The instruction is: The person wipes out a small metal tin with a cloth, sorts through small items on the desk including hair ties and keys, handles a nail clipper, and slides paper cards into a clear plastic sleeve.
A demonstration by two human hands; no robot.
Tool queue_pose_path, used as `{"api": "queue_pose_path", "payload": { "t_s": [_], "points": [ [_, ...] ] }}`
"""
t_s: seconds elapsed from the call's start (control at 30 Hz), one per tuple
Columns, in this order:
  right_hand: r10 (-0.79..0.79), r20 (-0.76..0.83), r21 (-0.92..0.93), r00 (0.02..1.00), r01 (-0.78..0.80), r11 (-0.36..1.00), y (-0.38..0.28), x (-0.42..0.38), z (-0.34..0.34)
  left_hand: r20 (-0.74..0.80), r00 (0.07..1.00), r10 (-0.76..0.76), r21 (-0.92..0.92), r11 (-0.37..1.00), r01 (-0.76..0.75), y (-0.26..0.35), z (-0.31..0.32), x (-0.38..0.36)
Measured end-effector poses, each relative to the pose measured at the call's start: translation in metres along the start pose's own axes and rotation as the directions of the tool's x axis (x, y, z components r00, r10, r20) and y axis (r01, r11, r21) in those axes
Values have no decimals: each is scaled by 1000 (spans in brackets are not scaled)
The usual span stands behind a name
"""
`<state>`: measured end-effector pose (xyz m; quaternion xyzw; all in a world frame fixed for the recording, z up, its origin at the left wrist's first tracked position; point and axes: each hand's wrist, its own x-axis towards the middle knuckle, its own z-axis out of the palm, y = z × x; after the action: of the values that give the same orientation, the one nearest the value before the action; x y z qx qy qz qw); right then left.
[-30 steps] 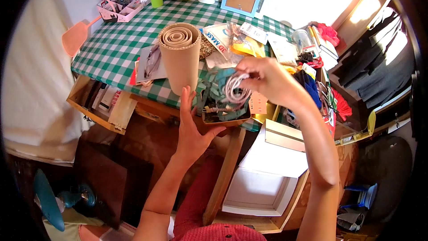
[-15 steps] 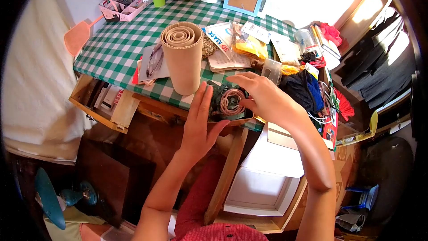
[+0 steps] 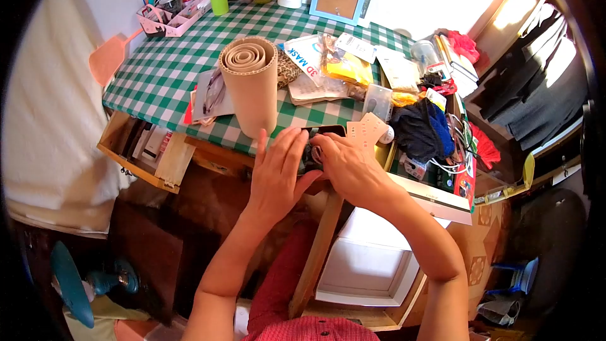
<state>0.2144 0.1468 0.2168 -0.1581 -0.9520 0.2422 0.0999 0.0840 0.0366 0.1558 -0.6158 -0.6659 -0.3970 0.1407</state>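
At the table's front edge, a small dark open box [image 3: 332, 131] holds a dark green bundle [image 3: 308, 163] and a coiled pinkish braided cord [image 3: 316, 153]. My left hand [image 3: 276, 173] rests along the box's left side, fingers stretched out and thumb apart. From the right, my right hand [image 3: 353, 167] reaches into the box with fingers bent closed on the coiled cord, covering most of it. Just behind my left hand stands a tall beige roll of corrugated cardboard [image 3: 251, 98]. Pale perforated cards [image 3: 368, 130] lie beside my right hand.
A green checked tablecloth [image 3: 183, 66] covers the table. Packets, a 3D mask pack [image 3: 309, 57], a dark blue cloth [image 3: 423, 129] and cables crowd the right side. An open drawer [image 3: 148, 151] juts out at left; a white box [image 3: 366, 271] sits in another drawer below my right arm.
My right hand has moved down and left into the box, its fingers closing over the coiled cord. My left hand has shifted slightly left. The perforated cards now show to the right.
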Motion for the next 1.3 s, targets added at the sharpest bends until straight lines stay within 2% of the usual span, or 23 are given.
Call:
{"api": "queue_pose_path", "payload": {
  "t_s": [0.03,0.1,0.13,0.17,0.23,0.27,0.3,0.37,0.4,0.47,0.5,0.57,0.6,0.73,0.83,0.9,0.93,0.97,1.03,1.07,1.17,1.23,1.3],
  "points": [
    [3,-5,-2,1000,-3,1000,2,0,3,0,1000,5,-3,1000,-5,0,2,0],
    [-100,-157,-62,982,92,994,14,-4,17,83,992,92,28,995,-94,1,5,-2],
    [-157,-227,-71,961,145,987,20,-5,20,83,995,50,33,998,-53,2,5,-2],
    [-151,-233,-75,961,137,988,22,-7,15,84,995,59,26,998,-61,1,4,-2],
    [3,-218,92,976,17,996,30,-8,-8,135,988,72,109,990,-87,-1,4,-3],
    [-34,-319,10,947,39,999,37,-8,-23,125,989,80,117,989,-95,0,2,-1],
    [15,-340,79,940,13,997,43,-9,-38,130,988,81,114,989,-96,2,-1,1],
    [-26,-324,-218,946,-48,975,63,-13,-55,185,980,77,160,981,-107,3,-5,4],
    [-25,-327,-219,945,-50,974,71,-15,-56,184,980,81,159,981,-111,2,-5,5],
    [-87,-93,-357,992,48,933,84,-18,-52,169,984,52,121,990,-73,2,-4,4],
    [-85,-94,-357,992,46,933,85,-19,-48,170,984,53,120,990,-74,2,-3,4],
    [-68,15,-406,998,69,911,84,-20,-36,83,996,40,62,997,-45,2,-2,3],
    [-71,37,-448,997,80,890,89,-19,-31,86,996,40,61,997,-45,1,0,2],
    [-152,-2,-431,988,137,892,109,-13,-25,125,992,17,-4,1000,-17,-3,4,0],
    [-214,-48,-438,976,172,882,92,-13,-48,126,992,-1,-36,999,5,-5,6,-1],
    [-137,-127,-297,982,94,950,72,-17,-70,124,992,-11,-55,998,18,-6,7,-1],
    [-117,-234,-172,965,78,982,72,-17,-70,125,992,-15,-52,998,21,-6,8,0],
    [-116,-234,-173,965,76,982,69,-19,-73,126,992,-19,-49,998,25,-6,8,0],
    [146,-173,-159,974,-174,972,61,-28,-78,129,991,-18,-47,999,24,-6,7,1],
    [77,-208,-213,975,-122,970,64,-32,-68,134,991,-17,-43,999,23,-6,7,1],
    [102,-137,-314,985,-140,939,72,-39,-41,131,991,-22,-46,999,28,-6,8,0],
    [54,-186,-301,981,-109,947,84,-39,-26,129,991,-22,-53,998,29,-5,7,0],
    [143,-133,-280,981,-175,944,82,-38,-26,128,992,-23,-58,998,31,-5,6,1]
  ]
}}
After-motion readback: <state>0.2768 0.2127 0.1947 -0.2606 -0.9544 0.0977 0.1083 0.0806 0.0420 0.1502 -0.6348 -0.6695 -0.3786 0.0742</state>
